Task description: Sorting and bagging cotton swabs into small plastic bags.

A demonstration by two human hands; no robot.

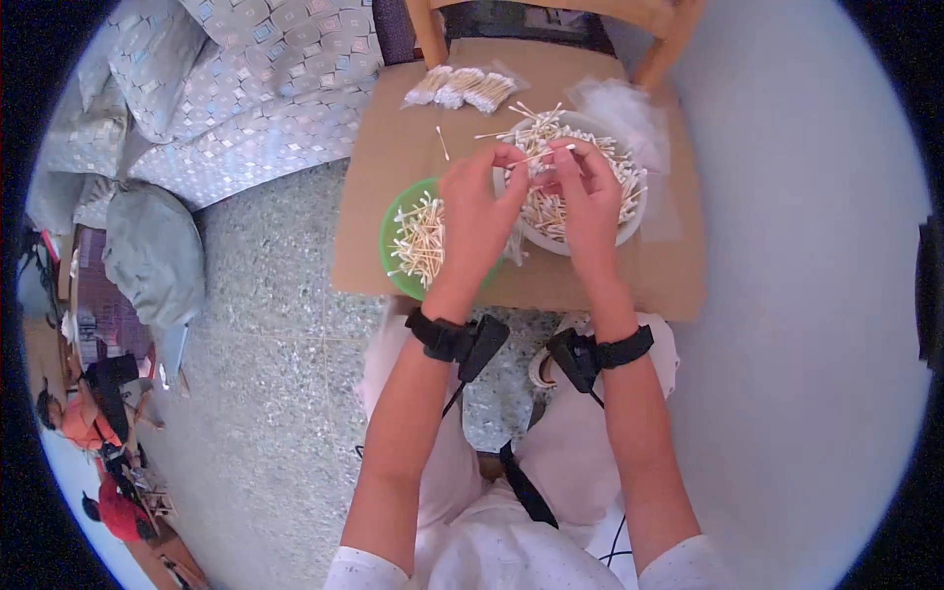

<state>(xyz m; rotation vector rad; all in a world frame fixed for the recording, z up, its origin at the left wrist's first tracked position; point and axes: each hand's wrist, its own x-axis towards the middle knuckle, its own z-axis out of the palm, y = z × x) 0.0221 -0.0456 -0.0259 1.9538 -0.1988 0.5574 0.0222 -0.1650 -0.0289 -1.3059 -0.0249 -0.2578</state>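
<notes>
View from above w/ a seated person working at a small brown table (393,167). Both hands are hovering over a white bowl (629,221) heaped w/ cotton swabs, sitting at the table's right-centre. The left hand (479,211) is curling its fingers inward, thumb & forefinger pinching a small bunch of swabs (544,154) above the bowl's near-left rim. The right hand (590,202) is sitting just beside it, fingertips closing on the same bunch from the right, other fingers loosely bent. To the left, partly under the left hand, a green plate (391,221) is holding a neat pile of swabs. At the table's far edge, clear packets of swabs (462,88) are lying together; a crumpled clear plastic bag (624,108) is lying far right. Black wrist straps (457,339) w/ small devices are wrapping both forearms.
</notes>
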